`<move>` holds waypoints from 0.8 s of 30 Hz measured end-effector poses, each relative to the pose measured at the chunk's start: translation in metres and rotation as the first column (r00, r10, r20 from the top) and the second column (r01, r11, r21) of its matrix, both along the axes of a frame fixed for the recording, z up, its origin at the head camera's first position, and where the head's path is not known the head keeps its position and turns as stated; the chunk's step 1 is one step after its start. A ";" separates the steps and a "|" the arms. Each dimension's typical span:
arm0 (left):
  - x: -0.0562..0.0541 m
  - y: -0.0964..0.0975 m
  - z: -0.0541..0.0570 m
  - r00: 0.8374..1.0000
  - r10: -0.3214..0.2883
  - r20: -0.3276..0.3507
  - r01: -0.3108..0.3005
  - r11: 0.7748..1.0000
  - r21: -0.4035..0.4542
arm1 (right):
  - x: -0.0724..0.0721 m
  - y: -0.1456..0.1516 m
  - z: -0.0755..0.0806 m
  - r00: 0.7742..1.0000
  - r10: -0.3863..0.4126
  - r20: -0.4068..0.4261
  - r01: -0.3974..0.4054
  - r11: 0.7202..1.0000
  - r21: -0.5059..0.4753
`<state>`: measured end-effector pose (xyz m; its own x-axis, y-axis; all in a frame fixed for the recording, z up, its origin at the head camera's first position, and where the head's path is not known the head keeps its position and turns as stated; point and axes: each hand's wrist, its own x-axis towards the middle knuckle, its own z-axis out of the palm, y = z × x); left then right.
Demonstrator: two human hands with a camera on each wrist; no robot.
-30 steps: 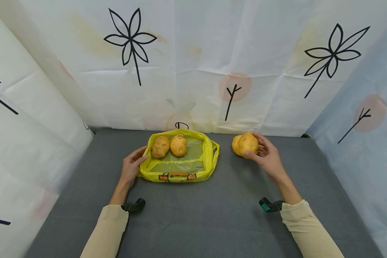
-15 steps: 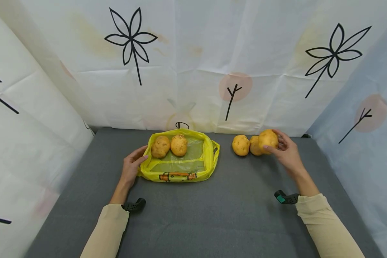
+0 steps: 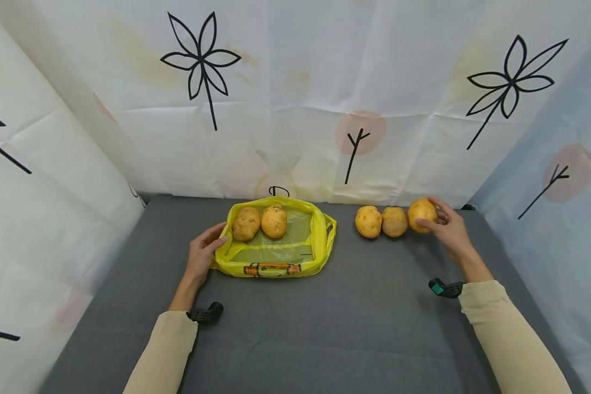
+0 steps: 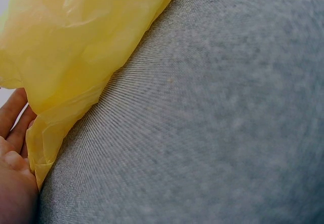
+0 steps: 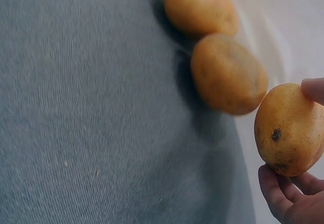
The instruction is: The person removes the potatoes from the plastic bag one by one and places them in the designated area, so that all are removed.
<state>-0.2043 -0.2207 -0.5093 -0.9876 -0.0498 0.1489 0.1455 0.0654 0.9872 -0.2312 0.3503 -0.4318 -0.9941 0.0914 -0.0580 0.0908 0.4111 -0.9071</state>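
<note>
A yellow plastic bag (image 3: pixel 271 271) lies with its mouth open towards me in the head view. Inside it, side by side, are a brownish potato (image 3: pixel 246 224) and a paler one, the second potato (image 3: pixel 274 221). My left hand (image 3: pixel 202 254) holds the bag's left end, thumb at the rim; the left wrist view shows its fingers (image 4: pixel 12 112) beside the yellow plastic. With thumb and fingers, my right hand (image 3: pixel 450 230) grips a potato (image 3: pixel 421 214), the rightmost of a row of three. A dark spot marks this potato in the right wrist view.
Left of the held potato are the middle potato (image 3: pixel 395 221) and the left potato (image 3: pixel 368 221), close together on the grey cloth (image 3: pixel 325 328). A patterned white curtain (image 3: pixel 295 109) rises behind the table's back edge and along both sides.
My right hand has moved right and slightly back with its potato, ending beside the other two potatoes, which now show fully. My left hand and the bag have stayed put.
</note>
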 end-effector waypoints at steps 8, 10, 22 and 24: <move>0.000 0.000 0.000 1.000 -0.007 -0.009 0.007 1.000 0.005 | -0.008 0.011 -0.010 0.999 -0.022 0.049 0.019 0.998 0.054; 0.000 0.000 -0.001 1.000 -0.008 -0.010 0.009 1.000 0.006 | -0.009 0.013 -0.012 0.998 -0.012 0.060 0.008 0.998 0.066; -0.001 -0.001 -0.001 1.000 -0.006 -0.002 0.006 1.000 -0.001 | -0.014 0.017 -0.021 0.992 0.048 0.121 -0.061 0.992 0.112; -0.001 -0.001 -0.002 1.000 -0.005 -0.003 0.005 1.000 0.001 | -0.015 0.016 -0.021 0.991 0.053 0.126 -0.068 0.990 0.120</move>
<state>-0.2056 -0.2215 -0.5108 -0.9874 -0.0448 0.1517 0.1487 0.0635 0.9868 -0.2457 0.3663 -0.4529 -0.9842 0.0452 -0.1712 0.1691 0.5274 -0.8326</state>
